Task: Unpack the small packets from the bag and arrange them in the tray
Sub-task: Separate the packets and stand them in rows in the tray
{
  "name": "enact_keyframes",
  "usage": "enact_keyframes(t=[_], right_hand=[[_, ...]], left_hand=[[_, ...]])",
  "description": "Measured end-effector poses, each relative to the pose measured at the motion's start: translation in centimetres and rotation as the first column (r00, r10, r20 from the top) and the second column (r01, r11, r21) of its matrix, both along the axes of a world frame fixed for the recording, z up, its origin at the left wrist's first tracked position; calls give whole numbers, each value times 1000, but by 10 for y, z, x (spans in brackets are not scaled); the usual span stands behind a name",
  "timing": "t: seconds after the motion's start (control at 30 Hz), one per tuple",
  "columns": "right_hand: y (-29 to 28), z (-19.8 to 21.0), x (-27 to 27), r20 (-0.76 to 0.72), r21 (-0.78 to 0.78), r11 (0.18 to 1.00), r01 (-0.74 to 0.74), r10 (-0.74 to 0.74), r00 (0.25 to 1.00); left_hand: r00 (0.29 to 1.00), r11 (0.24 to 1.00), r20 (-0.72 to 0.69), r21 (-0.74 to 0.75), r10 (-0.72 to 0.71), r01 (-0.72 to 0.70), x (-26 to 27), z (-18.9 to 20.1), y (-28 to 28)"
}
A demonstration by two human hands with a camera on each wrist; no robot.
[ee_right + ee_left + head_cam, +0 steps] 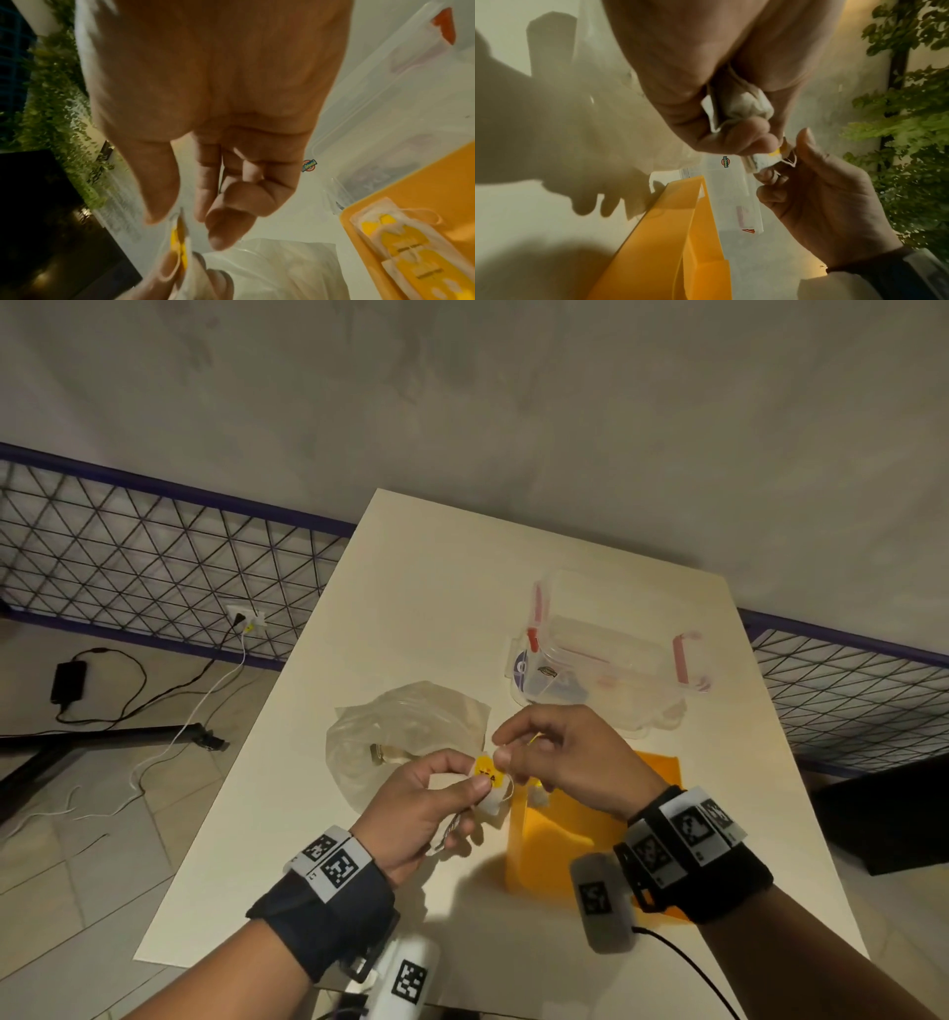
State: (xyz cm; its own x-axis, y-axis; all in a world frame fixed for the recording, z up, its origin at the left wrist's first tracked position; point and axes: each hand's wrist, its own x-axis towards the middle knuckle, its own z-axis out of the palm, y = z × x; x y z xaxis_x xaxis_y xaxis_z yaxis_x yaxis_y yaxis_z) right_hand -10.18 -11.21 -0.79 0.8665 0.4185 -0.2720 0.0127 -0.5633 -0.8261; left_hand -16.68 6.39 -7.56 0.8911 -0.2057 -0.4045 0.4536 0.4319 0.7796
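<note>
Over the white table, my left hand (pixel 470 780) grips a small bunch of white packets (pixel 741 103) with yellow tags. My right hand (pixel 506 752) pinches the yellow-tagged packet (pixel 485 770) at the top of that bunch between thumb and forefinger; the right wrist view shows this packet (pixel 180 241) edge-on. The crumpled clear plastic bag (pixel 405 737) lies just left of and beyond my hands. Below my right hand sits the orange tray (pixel 580 834). In the right wrist view, packets (pixel 401 243) lie side by side in the tray (pixel 424 182).
A clear lidded container (pixel 616 649) with red clips stands behind the tray, on a flat clear wrapper. A wire-mesh fence (pixel 154 557) runs along the wall left and right of the table. Cables and a charger (pixel 69 680) lie on the floor at left.
</note>
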Motion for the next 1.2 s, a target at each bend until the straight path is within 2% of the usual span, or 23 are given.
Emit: enact_keyframes(t=[0.13,0.2,0.3,0.47,0.53,0.63,0.73,0.8,0.97,1.2], right_hand=[[2,-3,-1,27,-70,995,-74,76,997],[-3,-2,4,105,-137,989,-63,77,991],[-22,0,16,277,-390,921,-1,119,954],[-49,-7,28,308,-555,826,101,92,947],[-53,-12,28,248,-541,836,92,54,967],[-55,-24,21,68,-552,834,-12,60,996],[-54,-40,15,-148,-491,864,-113,45,988],[-51,-49,13,-231,-447,886,-121,16,973],[-44,-66,19,-284,-417,907,-54,-74,956],[-38,-74,27,-252,-445,891,96,-227,941]], left_hand=[[1000,998,14,61,22,-23,2,-3,-3],[999,996,12,83,29,-30,3,-5,-3],[998,993,-11,99,61,-60,3,-9,-2],[996,993,-41,99,74,-70,1,-13,2],[997,992,-32,106,68,-64,2,-13,2],[998,990,-15,129,59,-57,2,-13,1],[998,987,-19,150,63,-60,3,-12,0],[997,987,-29,145,68,-63,2,-12,0],[997,985,-34,164,65,-58,0,-16,-1],[997,984,-40,168,64,-57,-2,-19,1]])
